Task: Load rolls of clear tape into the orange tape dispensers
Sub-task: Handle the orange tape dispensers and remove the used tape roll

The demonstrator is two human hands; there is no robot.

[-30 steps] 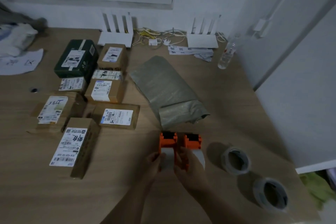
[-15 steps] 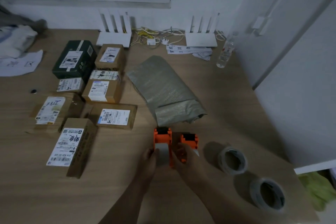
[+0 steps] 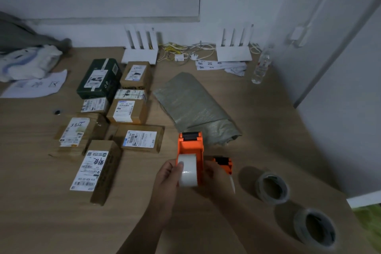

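Observation:
An orange tape dispenser (image 3: 190,144) with a whitish tape roll (image 3: 188,170) in it is raised above the wooden table. My left hand (image 3: 168,179) grips its left side, thumb on the roll. My right hand (image 3: 215,179) holds its right side. A second orange dispenser (image 3: 223,164) lies on the table just behind my right hand, partly hidden. Two loose clear tape rolls rest to the right: one (image 3: 272,187) nearer the dispensers, the other (image 3: 315,228) near the table's front right corner.
Several labelled cardboard parcels (image 3: 127,111) and a dark green box (image 3: 99,78) crowd the left half. A grey woven sack (image 3: 193,107) lies behind the dispensers. Two white routers (image 3: 234,55), cables and a plastic bottle (image 3: 260,68) stand by the back wall.
Both hands have lifted the left dispenser off the table and toward me. The second dispenser stayed on the table.

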